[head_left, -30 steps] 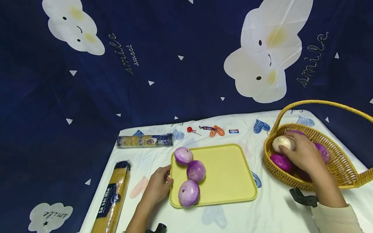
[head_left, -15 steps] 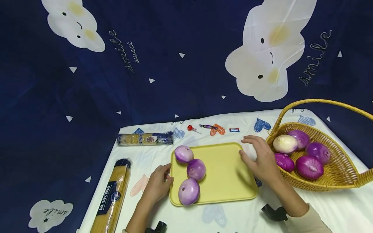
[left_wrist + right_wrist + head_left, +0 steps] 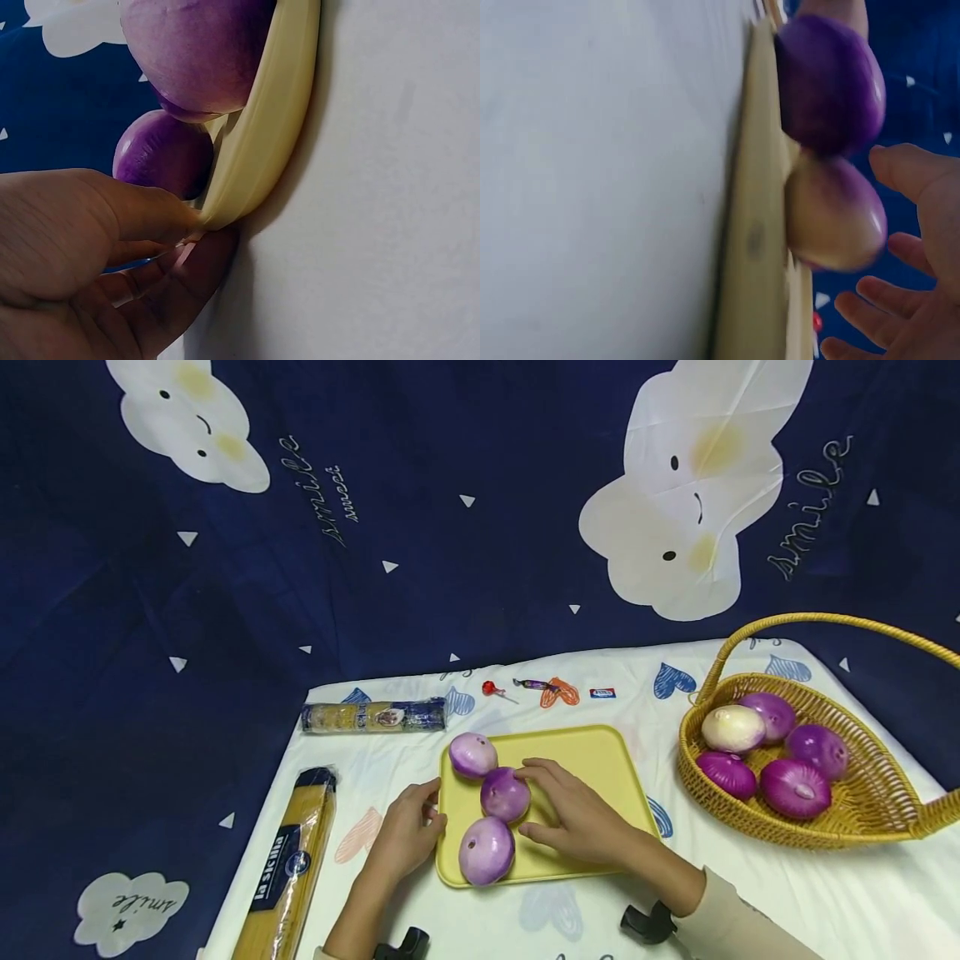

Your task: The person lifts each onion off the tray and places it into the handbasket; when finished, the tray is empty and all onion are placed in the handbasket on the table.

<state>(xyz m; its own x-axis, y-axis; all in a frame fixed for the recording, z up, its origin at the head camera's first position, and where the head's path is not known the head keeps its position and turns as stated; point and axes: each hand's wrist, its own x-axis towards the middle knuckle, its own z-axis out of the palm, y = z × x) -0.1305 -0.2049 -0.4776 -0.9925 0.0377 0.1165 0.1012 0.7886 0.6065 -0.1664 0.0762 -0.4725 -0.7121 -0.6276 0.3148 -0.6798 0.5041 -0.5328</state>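
Three purple onions stand on the yellow tray (image 3: 581, 777) toward its left side: a back onion (image 3: 473, 755), a middle onion (image 3: 505, 795) and a front onion (image 3: 487, 852). My left hand (image 3: 408, 831) pinches the tray's left rim, the thumb above and fingers below, as the left wrist view shows at the tray corner (image 3: 262, 165). Over the tray, my right hand (image 3: 577, 818) reaches in from the right. Its spread thumb and fingers come up beside the middle onion, index fingertip right at its edge. In the right wrist view the fingers of the right hand (image 3: 930, 255) are apart, facing the onions.
At the right, a wicker basket (image 3: 705, 797) with a tall handle holds several onions, one of them whitish. Two pasta packs lie left, a back pack (image 3: 373, 717) and a front pack (image 3: 288, 868). Behind the tray are a lollipop (image 3: 489, 688) and wrapped candies (image 3: 536, 684).
My right hand has let go of the whitish onion in the basket and moved left over the tray to the middle onion. The left hand has stayed at the tray's rim.
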